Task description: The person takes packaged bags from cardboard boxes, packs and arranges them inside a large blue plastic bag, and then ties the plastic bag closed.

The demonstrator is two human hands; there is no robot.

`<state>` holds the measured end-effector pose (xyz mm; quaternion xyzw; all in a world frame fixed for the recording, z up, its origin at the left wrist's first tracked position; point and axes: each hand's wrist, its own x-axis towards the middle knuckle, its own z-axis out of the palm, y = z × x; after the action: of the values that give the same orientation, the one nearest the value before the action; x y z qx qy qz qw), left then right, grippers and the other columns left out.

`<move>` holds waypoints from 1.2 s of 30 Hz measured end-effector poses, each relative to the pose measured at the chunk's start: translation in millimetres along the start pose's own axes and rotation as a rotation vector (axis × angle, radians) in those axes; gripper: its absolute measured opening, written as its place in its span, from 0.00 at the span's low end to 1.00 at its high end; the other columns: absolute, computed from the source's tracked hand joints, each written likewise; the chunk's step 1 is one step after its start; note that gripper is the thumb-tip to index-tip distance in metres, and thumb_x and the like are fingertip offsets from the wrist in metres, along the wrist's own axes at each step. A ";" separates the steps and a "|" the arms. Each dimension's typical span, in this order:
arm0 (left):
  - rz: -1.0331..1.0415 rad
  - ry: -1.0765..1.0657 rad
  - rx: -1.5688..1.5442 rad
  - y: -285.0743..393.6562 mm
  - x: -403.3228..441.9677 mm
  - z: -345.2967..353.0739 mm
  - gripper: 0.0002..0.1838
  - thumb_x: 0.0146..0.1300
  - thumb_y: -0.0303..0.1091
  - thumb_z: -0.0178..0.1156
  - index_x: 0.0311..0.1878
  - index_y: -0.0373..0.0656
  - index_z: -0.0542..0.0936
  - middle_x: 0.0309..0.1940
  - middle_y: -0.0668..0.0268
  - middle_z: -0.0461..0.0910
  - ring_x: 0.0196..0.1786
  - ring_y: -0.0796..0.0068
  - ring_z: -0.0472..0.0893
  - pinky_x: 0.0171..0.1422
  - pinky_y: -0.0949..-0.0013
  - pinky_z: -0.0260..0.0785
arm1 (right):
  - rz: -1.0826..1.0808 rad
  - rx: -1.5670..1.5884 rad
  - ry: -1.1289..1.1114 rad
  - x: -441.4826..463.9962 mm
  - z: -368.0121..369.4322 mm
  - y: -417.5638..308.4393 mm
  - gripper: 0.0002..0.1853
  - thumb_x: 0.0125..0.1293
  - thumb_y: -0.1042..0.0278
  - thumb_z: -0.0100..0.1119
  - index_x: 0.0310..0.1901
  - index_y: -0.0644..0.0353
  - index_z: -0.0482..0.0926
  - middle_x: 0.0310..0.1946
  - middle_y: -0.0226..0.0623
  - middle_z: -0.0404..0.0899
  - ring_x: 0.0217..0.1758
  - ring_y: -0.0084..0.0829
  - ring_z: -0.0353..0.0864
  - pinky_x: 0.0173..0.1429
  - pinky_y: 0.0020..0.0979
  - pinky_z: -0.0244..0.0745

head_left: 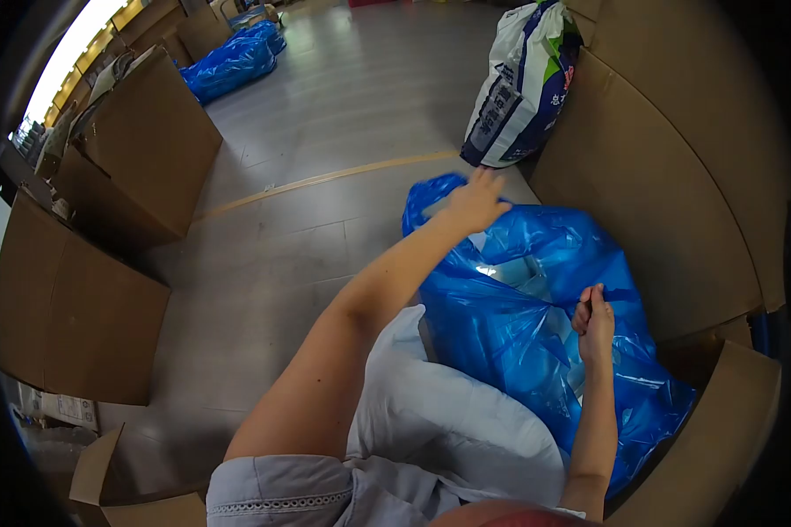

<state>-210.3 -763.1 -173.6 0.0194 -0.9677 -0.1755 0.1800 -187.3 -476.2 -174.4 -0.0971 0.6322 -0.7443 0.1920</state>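
Observation:
A large blue plastic bag [492, 316] lies on the floor in front of me, with pale items showing through its film. Over its far edge reaches my left hand [476, 204], slightly blurred, fingers spread and holding nothing. My right hand [595, 321] is at the bag's right part, its fingers curled together in a pinch against the film; what lies between them is too small to make out.
Cardboard boxes [141, 149] stand along the left, and tall cardboard [650, 176] rises on the right. A white and dark printed sack [518, 88] stands beyond the bag. Another blue bag [237, 61] lies at the far left. Open box flaps [721, 430] are at lower right.

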 end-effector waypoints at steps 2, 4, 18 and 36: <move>-0.176 -0.617 0.032 -78.8 -34.1 41.0 0.24 0.61 0.51 0.42 0.45 0.41 0.76 0.49 0.50 0.72 0.57 0.55 0.67 0.54 0.56 0.64 | 0.007 0.169 0.029 0.8 -0.6 4.7 0.19 0.68 0.50 0.39 0.25 0.54 0.68 0.10 0.20 0.54 0.11 0.13 0.47 0.15 0.19 0.40; -0.453 -0.587 -0.305 -85.3 -77.9 34.8 0.21 0.63 0.45 0.44 0.49 0.39 0.74 0.49 0.54 0.73 0.54 0.58 0.70 0.55 0.57 0.65 | 0.020 0.166 0.040 3.4 3.3 -0.5 0.19 0.68 0.50 0.39 0.26 0.54 0.68 0.10 0.20 0.54 0.10 0.13 0.47 0.15 0.19 0.40; 0.242 -0.598 -0.741 106.7 -46.9 28.8 0.15 0.60 0.39 0.53 0.43 0.39 0.76 0.34 0.59 0.79 0.34 0.69 0.76 0.40 0.71 0.67 | 0.041 0.016 0.107 9.5 10.2 -11.2 0.18 0.66 0.52 0.43 0.29 0.57 0.74 0.11 0.18 0.56 0.13 0.12 0.48 0.17 0.19 0.44; -0.450 -0.710 -1.358 79.8 -64.9 73.7 0.11 0.63 0.37 0.49 0.36 0.39 0.74 0.23 0.69 0.72 0.27 0.84 0.72 0.18 0.83 0.55 | 0.210 0.545 0.512 100.1 -32.0 36.3 0.20 0.66 0.52 0.38 0.17 0.47 0.57 0.09 0.20 0.49 0.11 0.19 0.44 0.16 0.24 0.39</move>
<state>-173.8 -657.2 -232.5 0.0432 -0.6216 -0.7545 -0.2063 -284.7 -492.8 -225.6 0.2116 0.4452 -0.8615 0.1218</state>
